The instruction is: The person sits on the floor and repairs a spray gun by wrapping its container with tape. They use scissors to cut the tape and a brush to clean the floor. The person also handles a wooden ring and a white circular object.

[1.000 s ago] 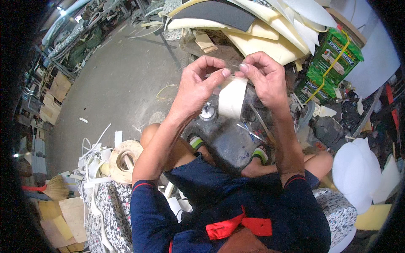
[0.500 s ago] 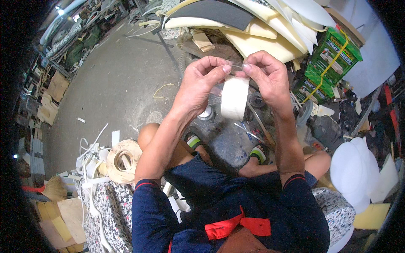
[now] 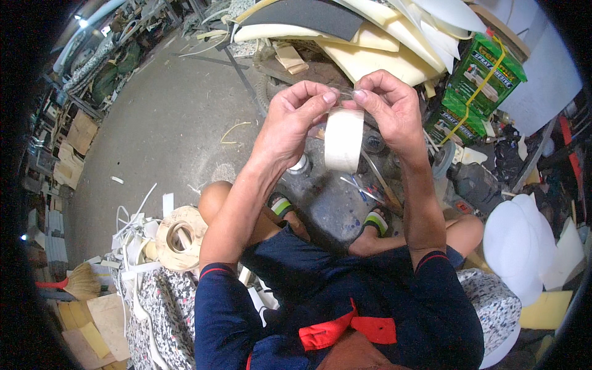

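A whitish roll, looking like a roll of tape (image 3: 343,140), hangs between my hands over the floor. My left hand (image 3: 287,126) is closed in a pinch of thumb and fingers at the roll's upper left. My right hand (image 3: 394,117) pinches the same way at its upper right. A thin, clear strip (image 3: 345,92) stretches between the two thumb tips, just above the roll. The fingers behind the roll are partly hidden, so how they touch it is hard to make out.
Yellowish foam sheets (image 3: 376,61) are heaped ahead, beside green spray-adhesive boxes (image 3: 484,80) at the right. Thin sticks (image 3: 364,190) and a white-topped can (image 3: 299,164) stand or lie on the floor between my feet. A wooden ring (image 3: 180,238) rests among scraps at the left.
My hands keep their pinch on the strip, and the roll hangs almost as before. The view has shifted slightly.
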### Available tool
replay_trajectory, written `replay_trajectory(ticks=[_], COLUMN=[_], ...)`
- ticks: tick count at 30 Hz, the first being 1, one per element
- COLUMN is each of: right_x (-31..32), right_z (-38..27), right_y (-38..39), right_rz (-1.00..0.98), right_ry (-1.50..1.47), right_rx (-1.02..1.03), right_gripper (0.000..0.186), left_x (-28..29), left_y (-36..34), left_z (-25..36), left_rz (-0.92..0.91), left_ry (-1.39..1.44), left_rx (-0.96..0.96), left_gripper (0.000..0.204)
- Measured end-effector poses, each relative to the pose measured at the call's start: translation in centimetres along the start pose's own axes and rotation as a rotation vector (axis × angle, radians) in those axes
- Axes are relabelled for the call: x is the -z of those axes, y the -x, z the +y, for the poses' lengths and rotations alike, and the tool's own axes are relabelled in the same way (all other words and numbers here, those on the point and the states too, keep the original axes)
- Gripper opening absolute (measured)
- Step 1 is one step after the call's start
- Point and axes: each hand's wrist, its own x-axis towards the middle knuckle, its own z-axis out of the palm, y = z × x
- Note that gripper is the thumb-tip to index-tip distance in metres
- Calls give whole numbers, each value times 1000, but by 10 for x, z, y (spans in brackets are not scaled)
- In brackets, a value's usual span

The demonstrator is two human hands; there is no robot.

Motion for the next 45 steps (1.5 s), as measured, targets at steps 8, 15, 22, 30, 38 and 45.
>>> replay_trajectory(ticks=[8,15,22,30,38,45], right_x=[-4,-17,-24,-24,-21,-16], right_z=[5,4,-6,-15,-25,-34], right_y=[2,5,8,10,10,11], right_rz=[97,195,216,184,127,125], right_ry=[-49,-102,-75,142,404,440], right_rx=[-24,37,82,200,216,197], right_gripper=[12,16,30,12,15,14], left_x=[-2,-1,0,-4,-4,0], left_y=[1,0,3,10,13,14], left_z=[2,9,13,21,20,22], left_rz=[13,-27,10,43,53,89], left_ry=[49,149,130,58,-11,-67], left_rx=[24,20,9,12,-113,-201], left_gripper=[11,10,11,13,12,12])
